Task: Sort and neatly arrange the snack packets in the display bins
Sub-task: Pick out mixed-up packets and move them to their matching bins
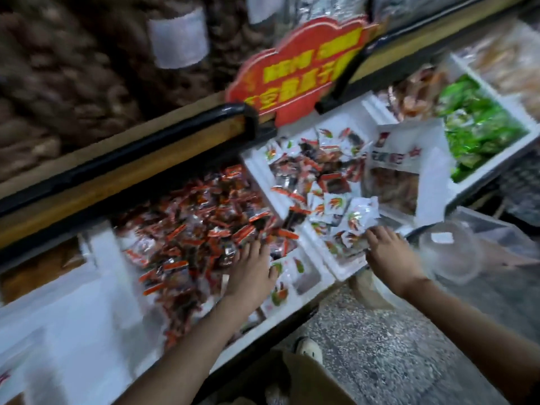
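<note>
Left hand (251, 273): fingers straight and spread, laid flat on the heap of red-orange packets (198, 229), near the front right corner of the left foam bin (108, 252). Right hand (385, 249): at the front edge of the middle foam bin (257, 168), fingertips among the white packets (336, 209) piled there; blur hides whether it grips any. Green packets (479, 124) fill the right foam bin (496, 165), and a red sign (298, 68) stands at the middle bin's back edge.
</note>
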Available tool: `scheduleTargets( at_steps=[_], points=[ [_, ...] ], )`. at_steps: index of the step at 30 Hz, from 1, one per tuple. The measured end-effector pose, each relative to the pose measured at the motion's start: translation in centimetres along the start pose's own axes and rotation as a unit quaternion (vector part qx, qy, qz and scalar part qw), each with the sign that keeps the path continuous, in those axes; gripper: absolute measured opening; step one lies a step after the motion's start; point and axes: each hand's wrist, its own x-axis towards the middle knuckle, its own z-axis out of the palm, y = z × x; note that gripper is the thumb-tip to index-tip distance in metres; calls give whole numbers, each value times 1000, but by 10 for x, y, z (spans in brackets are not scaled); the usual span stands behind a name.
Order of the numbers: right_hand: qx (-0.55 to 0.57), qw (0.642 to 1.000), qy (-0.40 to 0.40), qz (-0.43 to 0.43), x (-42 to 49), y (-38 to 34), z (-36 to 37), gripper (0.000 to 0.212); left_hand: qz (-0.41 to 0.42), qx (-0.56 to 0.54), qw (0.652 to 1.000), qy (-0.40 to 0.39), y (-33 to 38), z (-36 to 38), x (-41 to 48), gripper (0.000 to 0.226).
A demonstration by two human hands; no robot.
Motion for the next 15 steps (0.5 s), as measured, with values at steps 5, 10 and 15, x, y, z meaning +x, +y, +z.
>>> scheduleTargets(
  at_steps=[5,10,15],
  points=[
    [43,993,27,109,19,80,-4,36,71,5,997,28,71,-14,78,46],
    [174,966,76,176,42,126,-5,64,110,-25,994,11,127,-27,148,48],
    [293,926,61,230,70,139,5,104,101,-141,984,-42,175,-30,206,58]
  ],
)
